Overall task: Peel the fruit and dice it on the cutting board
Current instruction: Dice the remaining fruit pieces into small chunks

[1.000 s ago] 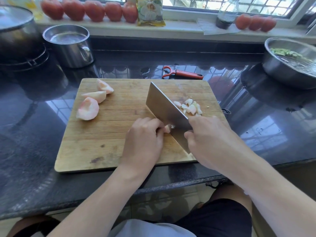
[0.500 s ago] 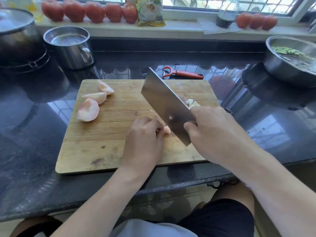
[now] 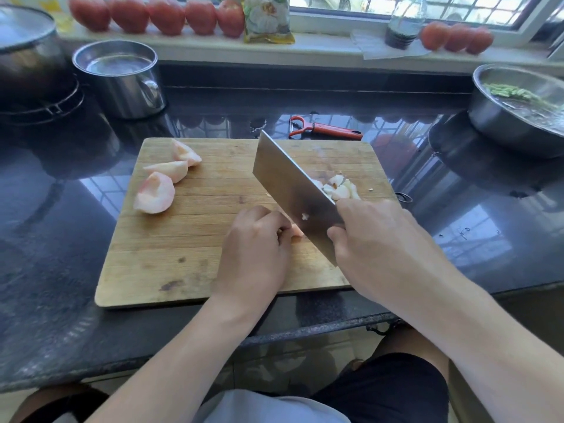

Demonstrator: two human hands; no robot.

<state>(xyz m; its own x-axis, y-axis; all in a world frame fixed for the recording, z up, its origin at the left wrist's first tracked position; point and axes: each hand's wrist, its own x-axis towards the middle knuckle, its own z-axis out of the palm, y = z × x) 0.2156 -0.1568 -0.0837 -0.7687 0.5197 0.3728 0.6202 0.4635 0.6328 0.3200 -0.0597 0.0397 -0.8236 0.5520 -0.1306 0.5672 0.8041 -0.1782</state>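
A wooden cutting board (image 3: 171, 257) lies on the dark counter. Three peeled pinkish fruit wedges (image 3: 157, 192) sit at its far left. A small heap of diced fruit (image 3: 340, 186) lies at the far right, partly behind the cleaver (image 3: 290, 184). My right hand (image 3: 378, 242) grips the cleaver's handle, blade slanting across the board's middle. My left hand (image 3: 259, 248) has curled fingers pinching a small pink fruit piece (image 3: 296, 231) right against the blade. Most of that piece is hidden under the fingers.
A red peeler (image 3: 325, 129) lies just behind the board. A steel pot (image 3: 122, 77) stands at the back left, a steel bowl with greens (image 3: 518, 108) at the right. Tomatoes (image 3: 158, 15) line the windowsill.
The cleaver came down on the piece, rose with its tip high, and now sits lower again beside my left fingers. The left hand has stayed in place on the fruit piece.
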